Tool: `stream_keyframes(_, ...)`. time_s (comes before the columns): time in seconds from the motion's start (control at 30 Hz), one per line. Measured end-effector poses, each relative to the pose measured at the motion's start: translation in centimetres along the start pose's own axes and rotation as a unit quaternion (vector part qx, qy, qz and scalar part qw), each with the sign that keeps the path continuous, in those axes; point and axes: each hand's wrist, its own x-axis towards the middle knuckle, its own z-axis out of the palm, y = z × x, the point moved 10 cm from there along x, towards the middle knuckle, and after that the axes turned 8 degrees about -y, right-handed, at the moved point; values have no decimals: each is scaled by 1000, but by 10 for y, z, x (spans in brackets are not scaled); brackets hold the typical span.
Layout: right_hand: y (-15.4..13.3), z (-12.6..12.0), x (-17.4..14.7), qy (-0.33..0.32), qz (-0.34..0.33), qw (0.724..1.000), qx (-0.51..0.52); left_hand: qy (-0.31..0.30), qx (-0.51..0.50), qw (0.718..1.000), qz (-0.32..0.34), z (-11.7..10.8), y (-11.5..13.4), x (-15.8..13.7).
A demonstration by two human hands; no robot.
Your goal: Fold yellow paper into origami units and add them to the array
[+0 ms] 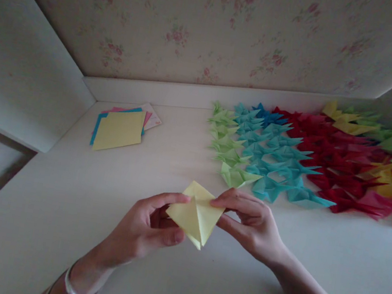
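Observation:
A pale yellow folded origami paper (pixel 198 213) is held up between both hands above the white desk. Its shape is a diamond with a crease down the middle, and its layers part slightly at the bottom point. My left hand (pixel 154 227) pinches the left corner, forefinger on the front face and thumb near the lower left edge. On the right corner, my right hand (pixel 249 223) closes with fingers on the upper edge and thumb behind. Parts of the fingers behind the paper are hidden.
A stack of square paper sheets (pixel 119 130), yellow on top, lies at the back left. Rows of folded paper cranes (pixel 283 155) in green, blue, red and yellow cover the back right. A floral-papered wall (pixel 198 34) rises behind the white desk (pixel 59 225).

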Motion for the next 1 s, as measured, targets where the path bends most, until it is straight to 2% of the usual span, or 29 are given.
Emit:
stream_keyframes(0.27,-2,11,-1,-79,-5,995,52,-61,102,991,68,4,13,1)
stream_keyframes(0.43,-7,10,-2,-61,-33,997,36,-83,79,990,80,6,13,0)
stream_keyframes(0.6,-14,5,-4,-16,-66,997,-26,-70,64,995,12,9,0,-2)
stream_keyframes(0.8,-18,13,-5,-24,-80,996,-42,-92,113,988,42,22,9,-1)
stream_keyframes(1.0,-18,12,-7,-12,-89,994,-60,-79,124,989,35,20,6,-2)
